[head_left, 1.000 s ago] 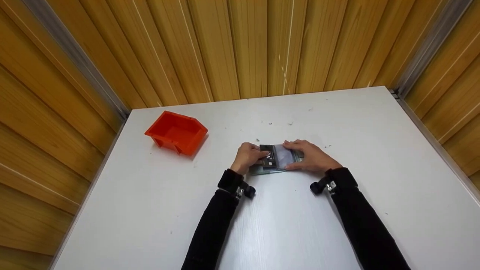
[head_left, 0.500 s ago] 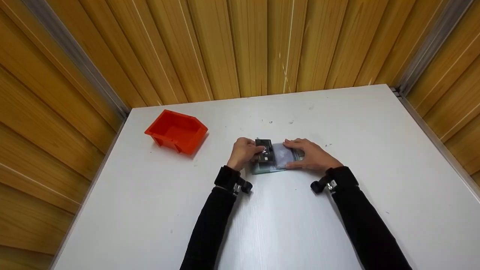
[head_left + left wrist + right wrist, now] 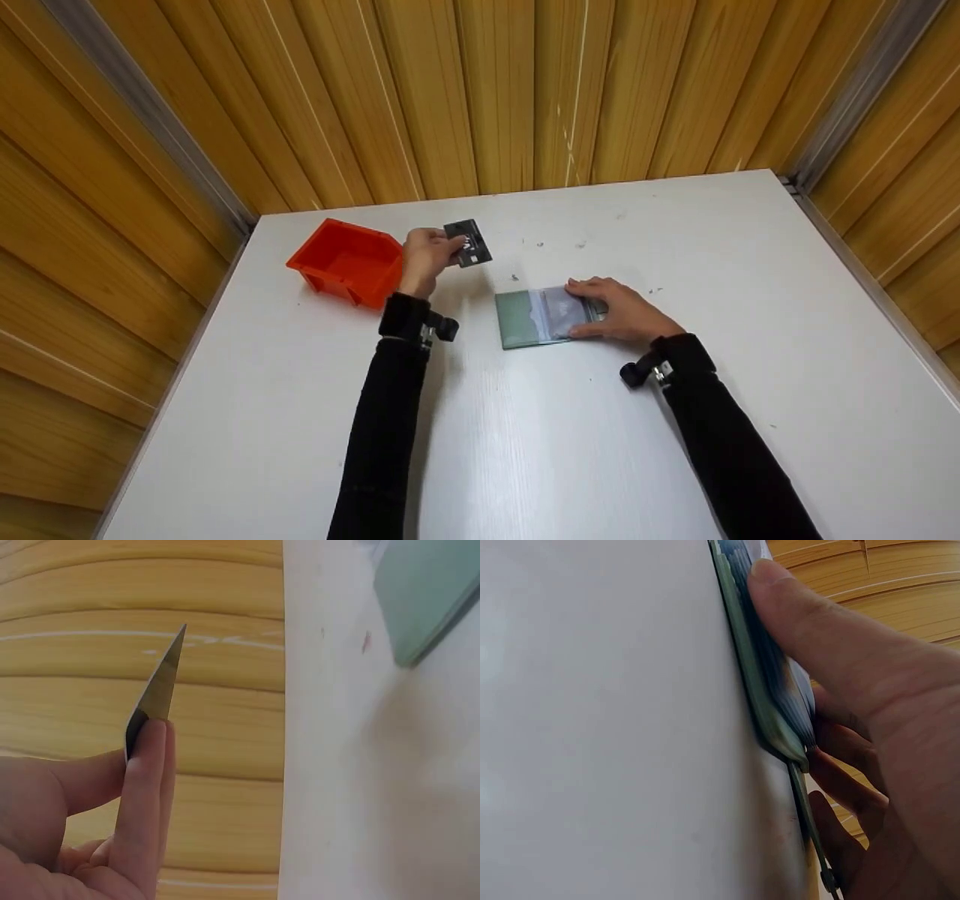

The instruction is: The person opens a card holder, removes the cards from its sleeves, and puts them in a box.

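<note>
My left hand pinches a black card with light lettering between thumb and fingers, above the table just right of the red bin. In the left wrist view the card is seen nearly edge-on. On the table lies a green card holder, opened out, with clear plastic sleeves showing. My right hand grips its right part, thumb on the near edge and fingers on the far edge. The right wrist view shows the stacked sleeves and green cover edge-on beside the thumb.
A red plastic bin stands at the back left of the white table, its right side partly behind my left hand. Wood-patterned walls rise behind and at both sides of the table.
My left hand has drawn the black card off the holder and carried it left and back toward the red bin. The green cover beneath now shows. My right hand stays in place.
</note>
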A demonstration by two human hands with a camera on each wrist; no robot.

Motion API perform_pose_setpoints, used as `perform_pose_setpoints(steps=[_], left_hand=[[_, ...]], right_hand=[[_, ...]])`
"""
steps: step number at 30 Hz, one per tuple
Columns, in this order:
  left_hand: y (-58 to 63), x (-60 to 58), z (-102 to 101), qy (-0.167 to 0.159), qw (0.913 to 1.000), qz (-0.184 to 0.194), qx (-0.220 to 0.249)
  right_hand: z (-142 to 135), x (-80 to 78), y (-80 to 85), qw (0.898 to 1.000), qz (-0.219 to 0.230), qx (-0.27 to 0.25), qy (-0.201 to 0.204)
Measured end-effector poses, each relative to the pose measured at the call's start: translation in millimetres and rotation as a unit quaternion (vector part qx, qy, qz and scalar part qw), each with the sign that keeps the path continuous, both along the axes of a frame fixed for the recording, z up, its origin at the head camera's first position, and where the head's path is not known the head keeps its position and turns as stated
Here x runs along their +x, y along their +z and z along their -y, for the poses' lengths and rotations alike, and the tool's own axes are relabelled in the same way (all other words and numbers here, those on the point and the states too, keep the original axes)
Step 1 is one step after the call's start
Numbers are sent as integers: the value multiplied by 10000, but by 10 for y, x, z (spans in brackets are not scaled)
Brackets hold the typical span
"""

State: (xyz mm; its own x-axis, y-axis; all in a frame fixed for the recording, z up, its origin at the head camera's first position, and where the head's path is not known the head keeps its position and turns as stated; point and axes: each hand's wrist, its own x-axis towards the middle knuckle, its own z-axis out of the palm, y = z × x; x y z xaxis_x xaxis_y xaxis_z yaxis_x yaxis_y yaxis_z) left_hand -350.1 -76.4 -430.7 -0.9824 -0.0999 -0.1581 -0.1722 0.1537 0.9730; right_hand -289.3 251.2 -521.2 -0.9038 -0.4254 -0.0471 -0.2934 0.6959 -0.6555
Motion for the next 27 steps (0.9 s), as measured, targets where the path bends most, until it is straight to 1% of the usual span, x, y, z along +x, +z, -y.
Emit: perform_pose_setpoints(steps=[4, 9, 12, 14, 17, 23, 27], left_hand=[[108, -79, 269, 368, 9992, 99, 125], [200, -157, 576, 854, 9955, 376, -131], [233, -186, 726, 1078, 9926, 444, -344], [247, -203, 816, 1208, 9909, 464, -370], [256, -219, 931, 1400, 9882, 449, -440], [231, -243, 1108, 1822, 9819, 328, -391], [173, -253, 1198, 2058, 9758, 242, -695]], right_hand=[[6, 15, -2, 10000, 57, -35, -51], [4, 25, 2, 9999, 83, -70, -55], [-8, 28, 5, 10000, 43, -18, -51], [-11, 22, 8, 10000, 11, 9, -45], [-8, 17, 10, 10000, 31, 13, -47], [3, 18, 4, 9999, 82, -17, -102], [11, 22, 1, 9999, 73, -54, -113]])
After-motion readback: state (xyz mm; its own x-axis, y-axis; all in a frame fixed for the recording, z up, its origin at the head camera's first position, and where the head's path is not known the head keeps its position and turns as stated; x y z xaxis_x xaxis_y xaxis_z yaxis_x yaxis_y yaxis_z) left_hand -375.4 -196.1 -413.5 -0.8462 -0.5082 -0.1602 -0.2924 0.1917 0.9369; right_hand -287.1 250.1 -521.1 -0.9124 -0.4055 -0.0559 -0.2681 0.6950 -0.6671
